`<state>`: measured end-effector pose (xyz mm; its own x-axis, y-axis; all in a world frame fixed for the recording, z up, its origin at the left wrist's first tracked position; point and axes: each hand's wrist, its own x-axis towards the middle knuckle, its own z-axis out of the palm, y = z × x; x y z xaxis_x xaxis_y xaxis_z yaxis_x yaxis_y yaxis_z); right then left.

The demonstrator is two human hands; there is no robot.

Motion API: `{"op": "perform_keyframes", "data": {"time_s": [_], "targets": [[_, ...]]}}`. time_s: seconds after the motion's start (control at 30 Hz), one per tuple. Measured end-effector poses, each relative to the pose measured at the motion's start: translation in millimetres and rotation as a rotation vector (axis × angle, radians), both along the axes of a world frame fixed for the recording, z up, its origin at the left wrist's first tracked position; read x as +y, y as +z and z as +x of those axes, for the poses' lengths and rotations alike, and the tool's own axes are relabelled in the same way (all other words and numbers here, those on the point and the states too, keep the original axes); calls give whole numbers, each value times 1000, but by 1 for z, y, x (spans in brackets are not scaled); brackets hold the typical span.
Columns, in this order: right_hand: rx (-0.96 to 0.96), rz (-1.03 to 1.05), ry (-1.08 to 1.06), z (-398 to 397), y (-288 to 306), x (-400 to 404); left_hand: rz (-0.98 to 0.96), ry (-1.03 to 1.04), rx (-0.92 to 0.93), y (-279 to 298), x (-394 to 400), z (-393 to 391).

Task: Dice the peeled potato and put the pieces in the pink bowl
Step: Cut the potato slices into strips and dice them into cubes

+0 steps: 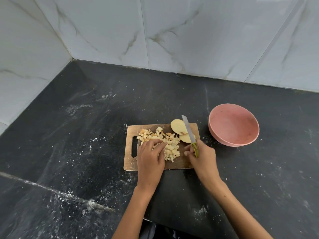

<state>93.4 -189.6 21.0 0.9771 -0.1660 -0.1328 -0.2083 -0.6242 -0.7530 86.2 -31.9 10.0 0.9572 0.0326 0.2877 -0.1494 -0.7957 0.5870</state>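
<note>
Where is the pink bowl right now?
In the head view, the pink bowl sits on the dark counter, just right of the cutting board, beyond the right hand.

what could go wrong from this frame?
1. The left hand rests on the diced pile while the knife in the right hand hangs close by: a cut looks possible.
2. The potato slices sit at the cutting board's far edge and might slide onto the counter.
3. The pink bowl stands apart from the board, so dice may spill in transfer.
</note>
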Motion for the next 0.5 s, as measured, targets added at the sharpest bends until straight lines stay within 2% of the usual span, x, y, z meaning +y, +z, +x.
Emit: {"op": "perform_keyframes", "data": {"time_s": [0.1,0.17,0.27,0.5], "targets": [[72,-4,60,-4,-1,8,2,-3,0,2,2,4],[27,-6,80,-3,-2,16,7,-8,0,3,2,9],[-28,-5,16,6,1,15,13,-30,13,5,-1,18],[-27,51,-124,13,7,-6,96,-142,78,5,-21,50]]}}
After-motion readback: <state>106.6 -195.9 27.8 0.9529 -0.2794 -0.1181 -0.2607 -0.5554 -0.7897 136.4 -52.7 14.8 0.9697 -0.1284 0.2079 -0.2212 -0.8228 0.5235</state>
